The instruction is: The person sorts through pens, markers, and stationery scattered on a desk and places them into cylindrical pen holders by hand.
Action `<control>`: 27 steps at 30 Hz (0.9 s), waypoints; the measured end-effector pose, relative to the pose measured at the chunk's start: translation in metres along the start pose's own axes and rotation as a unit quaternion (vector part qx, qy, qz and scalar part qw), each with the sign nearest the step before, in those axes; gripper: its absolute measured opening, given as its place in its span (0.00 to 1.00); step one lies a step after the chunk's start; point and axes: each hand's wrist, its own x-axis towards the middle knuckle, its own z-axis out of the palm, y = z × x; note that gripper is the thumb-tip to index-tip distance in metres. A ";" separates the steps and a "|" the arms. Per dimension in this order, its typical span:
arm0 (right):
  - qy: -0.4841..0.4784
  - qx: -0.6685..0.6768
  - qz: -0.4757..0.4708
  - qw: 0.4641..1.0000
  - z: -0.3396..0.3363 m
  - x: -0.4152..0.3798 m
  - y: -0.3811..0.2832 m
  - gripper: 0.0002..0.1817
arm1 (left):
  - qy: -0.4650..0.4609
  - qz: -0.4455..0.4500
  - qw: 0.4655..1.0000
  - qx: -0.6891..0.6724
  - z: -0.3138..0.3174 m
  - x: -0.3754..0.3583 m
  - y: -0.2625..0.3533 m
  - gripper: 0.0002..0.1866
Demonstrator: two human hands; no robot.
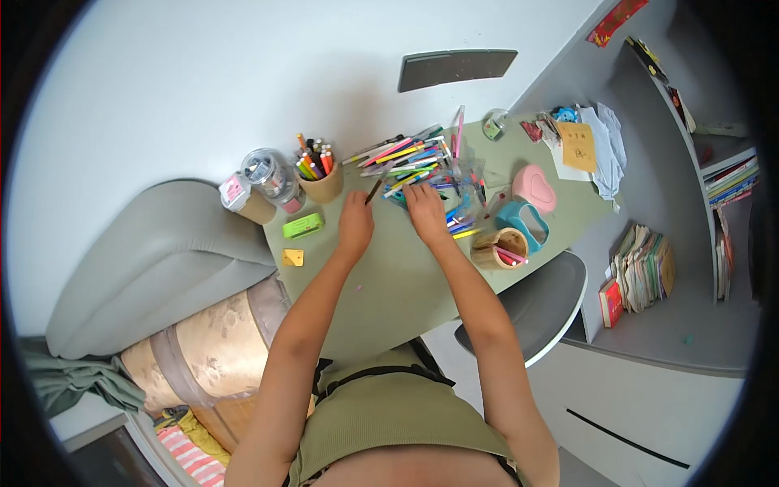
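Note:
My left hand (355, 217) is closed around a slim dark pen (376, 188), which points up and away over the table. To its right, my right hand (425, 209) reaches to the near edge of a loose heap of coloured pens (406, 157). Its fingers are slightly apart and touch the heap; their tips are partly hidden, and no held thing shows. A round pen holder (322, 187) filled with pens and markers stands left of the heap. Near my right forearm, a wooden pen cup (487, 253) with a few pink and red pens lies tilted.
Left on the green table (365, 300) are a clear jar (272, 174), a light-brown cup (257, 208), a green box (303, 226) and a yellow piece (293, 257). Pink (533, 188) and blue (519, 223) containers stand right, beyond them papers (599, 150). Shelves (690, 162) rise at right.

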 end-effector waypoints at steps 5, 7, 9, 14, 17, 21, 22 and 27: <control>0.095 0.116 0.001 0.989 -0.025 0.041 -0.037 0.19 | 0.062 -0.045 0.995 -0.067 -0.030 -0.010 0.007 0.06; 0.141 0.195 0.020 0.970 -0.037 0.062 -0.056 0.17 | 0.102 -0.061 0.991 -0.062 -0.045 -0.009 0.011 0.07; 0.182 0.283 0.067 0.939 -0.044 0.083 -0.074 0.15 | 0.138 -0.088 0.986 -0.043 -0.062 -0.001 0.014 0.08; 0.211 0.459 0.172 0.845 -0.055 0.120 -0.102 0.14 | 0.305 0.022 0.951 -0.034 -0.091 0.031 0.010 0.08; 0.176 0.475 0.160 0.847 -0.046 0.131 -0.106 0.15 | 0.260 -0.049 0.964 -0.015 -0.095 0.041 0.005 0.10; 0.128 0.493 0.158 0.846 -0.028 0.140 -0.112 0.15 | 0.173 -0.108 0.973 0.108 -0.095 0.048 -0.002 0.13; 0.118 0.496 0.154 0.847 -0.023 0.141 -0.113 0.15 | 0.162 -0.116 0.973 0.120 -0.096 0.049 -0.003 0.14; 0.094 0.479 0.138 0.862 -0.012 0.143 -0.116 0.17 | 0.177 -0.096 0.975 0.097 -0.097 0.048 -0.005 0.14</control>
